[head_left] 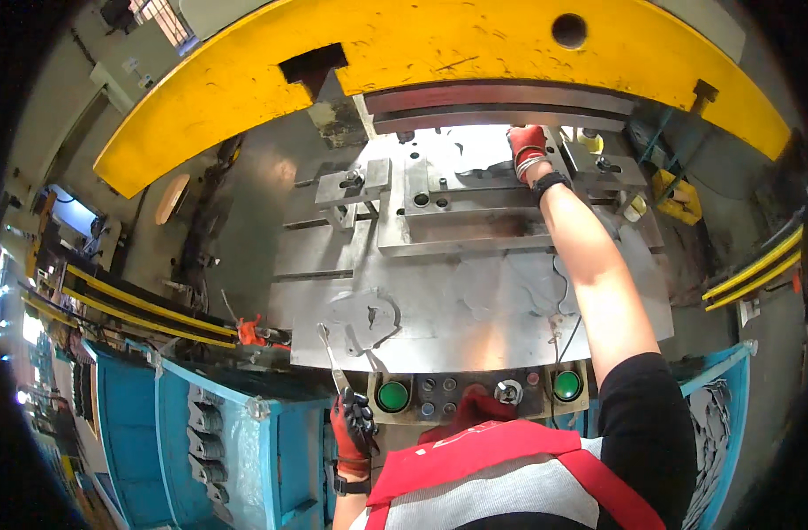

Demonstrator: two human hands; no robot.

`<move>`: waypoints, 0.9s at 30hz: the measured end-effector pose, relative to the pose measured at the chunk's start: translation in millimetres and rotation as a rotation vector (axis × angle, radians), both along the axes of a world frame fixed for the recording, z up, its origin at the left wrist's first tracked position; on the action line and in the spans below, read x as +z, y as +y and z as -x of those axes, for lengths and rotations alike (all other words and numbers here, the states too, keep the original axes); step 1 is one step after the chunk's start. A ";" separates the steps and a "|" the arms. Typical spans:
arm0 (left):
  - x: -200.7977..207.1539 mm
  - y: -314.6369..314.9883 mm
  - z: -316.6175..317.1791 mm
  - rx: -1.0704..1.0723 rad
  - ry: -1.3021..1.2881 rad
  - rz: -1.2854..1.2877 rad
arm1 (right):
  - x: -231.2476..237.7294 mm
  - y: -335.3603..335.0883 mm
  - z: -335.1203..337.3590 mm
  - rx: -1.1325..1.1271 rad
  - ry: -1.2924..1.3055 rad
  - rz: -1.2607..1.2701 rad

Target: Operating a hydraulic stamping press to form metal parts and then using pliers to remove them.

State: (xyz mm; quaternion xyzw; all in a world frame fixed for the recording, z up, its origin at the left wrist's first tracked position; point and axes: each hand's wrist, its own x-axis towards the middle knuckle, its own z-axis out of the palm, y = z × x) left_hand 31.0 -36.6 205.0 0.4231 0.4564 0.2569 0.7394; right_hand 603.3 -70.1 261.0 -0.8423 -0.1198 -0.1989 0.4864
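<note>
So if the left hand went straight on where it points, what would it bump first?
Probably the front edge of the metal table; the flat grey piece lies beyond. Depth is unclear, so the left hand, gripping a metal tool, might pass above it.

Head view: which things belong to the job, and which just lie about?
Likely job:
- slim metal tool, in the left hand
- bright flat piece, beside the right hand
- die block under it
- grey flat part on table

Likely lying about:
- yellow container, right
- orange-red object, left of table
</note>
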 end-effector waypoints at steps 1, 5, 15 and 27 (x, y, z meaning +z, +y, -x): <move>-0.3 -0.2 0.3 0.021 -0.007 -0.004 | -1.5 0.2 -8.1 0.014 -0.058 0.051; 1.4 1.6 -3.3 0.074 -0.020 0.018 | -2.7 -5.3 -25.0 0.081 -0.181 0.467; -27.1 17.3 -1.0 0.186 -0.092 -0.031 | 34.7 -54.3 62.2 0.170 -0.474 0.400; -222.4 38.3 90.5 0.078 0.437 -0.359 | -182.0 -390.9 292.2 -0.220 0.454 -0.066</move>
